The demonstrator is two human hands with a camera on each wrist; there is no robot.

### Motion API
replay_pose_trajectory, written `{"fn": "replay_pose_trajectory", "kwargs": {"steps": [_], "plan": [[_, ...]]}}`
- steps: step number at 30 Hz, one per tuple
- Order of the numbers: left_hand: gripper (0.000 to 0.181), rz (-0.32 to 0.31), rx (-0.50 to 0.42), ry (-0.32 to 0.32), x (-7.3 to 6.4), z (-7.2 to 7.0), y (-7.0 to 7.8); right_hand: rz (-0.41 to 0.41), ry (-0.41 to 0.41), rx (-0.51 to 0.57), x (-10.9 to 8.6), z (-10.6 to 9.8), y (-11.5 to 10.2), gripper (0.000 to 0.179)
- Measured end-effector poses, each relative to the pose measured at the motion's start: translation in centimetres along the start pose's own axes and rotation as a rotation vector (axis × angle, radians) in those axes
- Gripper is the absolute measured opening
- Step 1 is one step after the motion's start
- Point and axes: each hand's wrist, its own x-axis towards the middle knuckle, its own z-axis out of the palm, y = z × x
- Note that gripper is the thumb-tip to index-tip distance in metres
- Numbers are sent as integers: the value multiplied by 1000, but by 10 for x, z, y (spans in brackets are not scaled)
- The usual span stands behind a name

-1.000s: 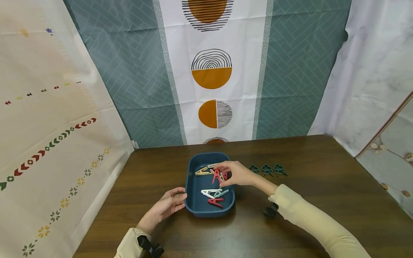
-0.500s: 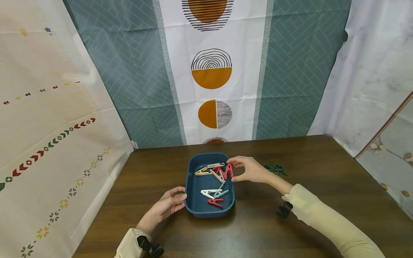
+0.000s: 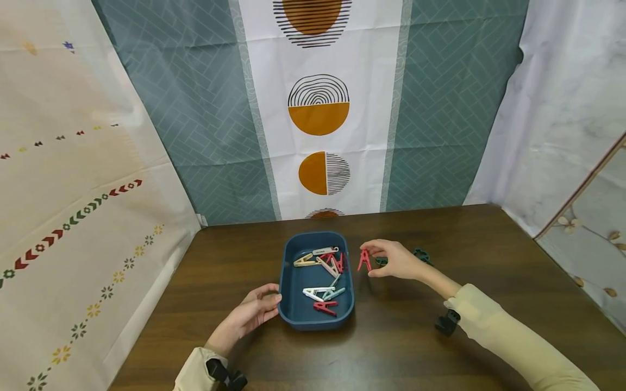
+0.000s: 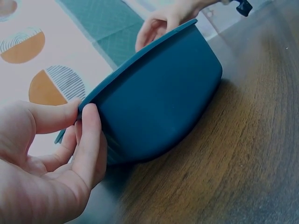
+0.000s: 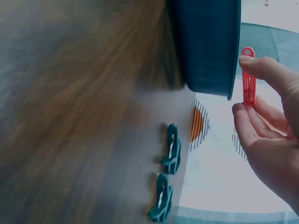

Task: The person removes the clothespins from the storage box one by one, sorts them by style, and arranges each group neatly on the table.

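My right hand [image 3: 393,260] pinches a red clothespin [image 3: 364,261] between thumb and fingertips, just beyond the right side of a blue plastic bin [image 3: 318,325]. The right wrist view shows that clothespin [image 5: 249,84] upright and edge-on beside the bin's rim. On the opposite side, my left hand [image 3: 254,310] grips the bin's rim, thumb on the edge and fingers against the outer wall [image 4: 159,98]. Inside the bin lie several clothespins: a yellow one [image 3: 304,263], a white one [image 3: 317,291], a red one [image 3: 325,308] and others grouped by the right wall.
Green clips stand on the brown table [image 3: 469,304] to the bin's right; one clip [image 3: 422,254] is partly behind my right hand. Two green clips [image 5: 172,150] show in the right wrist view. A patterned cloth [image 3: 323,125] hangs behind the table.
My right hand has lifted a red clothespin out of the bin and carried it right, past the rim. My left hand stays on the bin's left edge.
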Motion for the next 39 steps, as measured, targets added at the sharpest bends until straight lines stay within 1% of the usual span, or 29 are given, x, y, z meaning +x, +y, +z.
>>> {"fn": "replay_pose_trajectory", "kwargs": {"steps": [4, 7, 12, 15, 23, 29, 35, 39], "plan": [[38, 2, 1, -2, 0, 0, 0, 19, 5, -21, -5, -1, 7, 60], [39, 1, -3, -5, 0, -1, -1, 26, -9, -33, -10, -2, 10, 61], [38, 1, -10, -14, 0, -1, -1, 68, -58, -48, -19, -4, 10, 62], [39, 0, -9, -13, 0, -1, -1, 83, -93, -74, -24, -5, 11, 62], [41, -6, -14, -8, 0, 0, -1, 129, -183, -106, -37, -9, 19, 62], [42, -11, -3, 9, -1, 0, 0, 133, -217, -103, -40, -10, 22, 63], [42, -9, -14, -3, -1, 1, 1, 125, -245, -129, -41, -10, 26, 62], [38, -9, -24, -4, -1, 1, 0, 134, -254, -113, -41, -9, 27, 64]]}}
